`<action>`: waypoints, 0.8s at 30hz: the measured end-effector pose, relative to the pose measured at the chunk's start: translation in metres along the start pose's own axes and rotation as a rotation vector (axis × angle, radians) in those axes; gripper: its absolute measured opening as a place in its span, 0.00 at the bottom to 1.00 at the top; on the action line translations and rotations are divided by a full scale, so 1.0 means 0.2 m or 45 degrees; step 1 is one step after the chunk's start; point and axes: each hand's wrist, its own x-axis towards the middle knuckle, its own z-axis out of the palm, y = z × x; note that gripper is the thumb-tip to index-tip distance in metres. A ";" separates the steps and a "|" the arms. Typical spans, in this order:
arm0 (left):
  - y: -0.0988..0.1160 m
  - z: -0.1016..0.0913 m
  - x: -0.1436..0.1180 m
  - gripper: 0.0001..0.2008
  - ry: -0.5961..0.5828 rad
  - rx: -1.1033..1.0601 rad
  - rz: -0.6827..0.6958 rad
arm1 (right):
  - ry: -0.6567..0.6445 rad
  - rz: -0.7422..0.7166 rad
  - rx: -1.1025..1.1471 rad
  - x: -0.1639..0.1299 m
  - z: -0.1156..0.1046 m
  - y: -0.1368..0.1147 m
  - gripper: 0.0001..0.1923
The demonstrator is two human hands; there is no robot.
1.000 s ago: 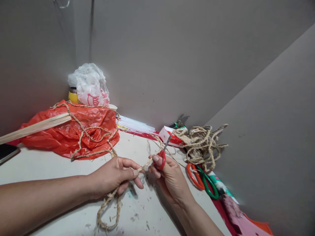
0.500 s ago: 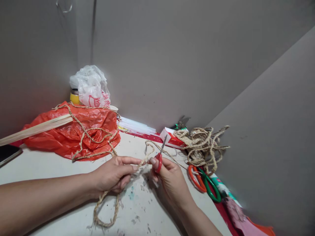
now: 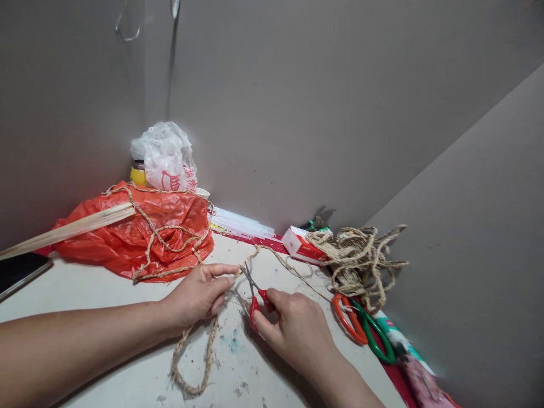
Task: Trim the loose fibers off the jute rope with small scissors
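Note:
My left hand (image 3: 199, 292) pinches a thin braided straw rope (image 3: 211, 354) between thumb and fingers. A loop of the rope hangs below that hand onto the table, and its other part runs up and away to the right. In my right hand (image 3: 300, 323) are small red-handled scissors (image 3: 255, 297), with thumb and fingers in the handle rings. Their blades are parted and point up-left, close to the rope beside my left fingertips. Whether the blades touch the rope I cannot tell.
A red plastic bag (image 3: 174, 212) with braided rope on it lies at the left, near pale strips (image 3: 93, 220) and a phone (image 3: 21, 275). At the right are a rope coil (image 3: 361, 255), orange-handled (image 3: 348, 320) and green-handled (image 3: 378, 340) tools, pliers (image 3: 321, 220) and a small box (image 3: 301, 245).
The right hand has turned the scissors from upright to a working grip, parted the blades and brought them to the rope by the left fingertips. The view has shifted slightly.

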 end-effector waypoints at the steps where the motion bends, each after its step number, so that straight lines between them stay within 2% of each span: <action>1: 0.00 0.00 0.00 0.23 0.007 0.023 0.010 | 0.003 -0.003 -0.028 0.00 0.00 0.00 0.14; 13: -0.04 -0.01 0.02 0.20 0.050 0.157 0.077 | -0.079 -0.029 -0.124 -0.01 -0.03 -0.02 0.13; 24: -0.04 -0.01 0.03 0.20 0.093 0.108 0.043 | -0.102 -0.003 -0.069 -0.02 -0.03 -0.01 0.13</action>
